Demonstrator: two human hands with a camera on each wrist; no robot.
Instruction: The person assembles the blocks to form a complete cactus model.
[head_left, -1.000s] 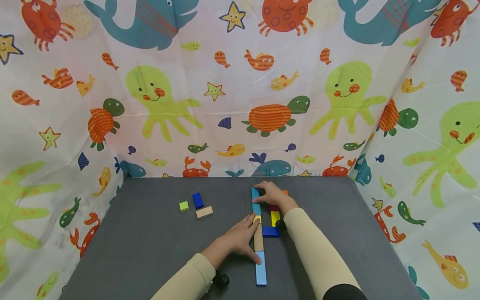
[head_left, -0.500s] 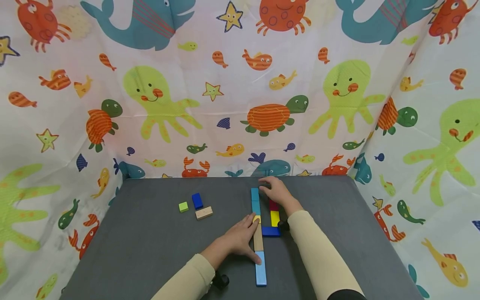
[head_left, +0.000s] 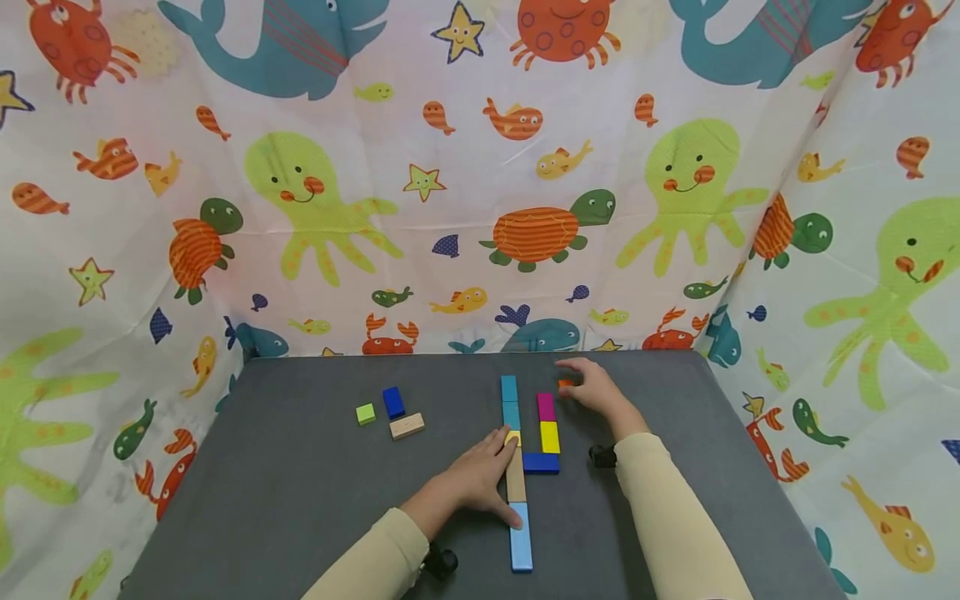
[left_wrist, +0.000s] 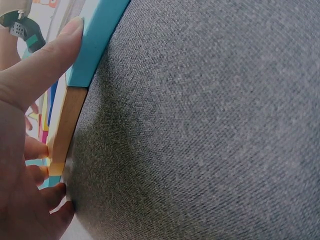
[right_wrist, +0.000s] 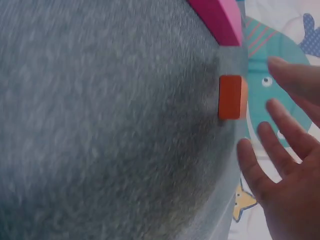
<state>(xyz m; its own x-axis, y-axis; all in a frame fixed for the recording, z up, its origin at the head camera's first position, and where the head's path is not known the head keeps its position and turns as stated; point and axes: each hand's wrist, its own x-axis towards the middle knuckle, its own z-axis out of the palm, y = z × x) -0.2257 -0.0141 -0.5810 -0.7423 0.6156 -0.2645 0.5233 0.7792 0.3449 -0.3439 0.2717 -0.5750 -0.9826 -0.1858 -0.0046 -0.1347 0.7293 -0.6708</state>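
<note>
Lime green lay at ten o'clock from the left hand [head_left: 472,477]: saw a small lime block [head_left: 365,414] loose on the grey table [head_left: 300,500], with a blue block [head_left: 393,403] and a loose wooden block [head_left: 407,426] just to its right, perhaps set apart to keep clear of the hands. Met the left hand next, spread and gripping nothing: rested with its thumb on the light blue block [head_left: 521,546] at five o'clock and with its fingertips at the long wooden block [head_left: 516,482] and the small yellow block [head_left: 513,438] towards one, probably to brace the row against sliding out of line. Followed that row on to two teal blocks [head_left: 511,414], end to end at one o'clock. Found a dark blue block [head_left: 542,463] at three, laid crosswise against the row, likely as a base for the larger yellow block [head_left: 550,437] and pink block [head_left: 546,407], lined up beyond it. Noted the orange block [right_wrist: 230,97] between one and two, near the far edge, apart from the pink block. Finished at two with the right hand [head_left: 598,395]: hung just beside the orange block, fingers parted wider than that block, holding nothing, a gap visible between in the right wrist view
</note>
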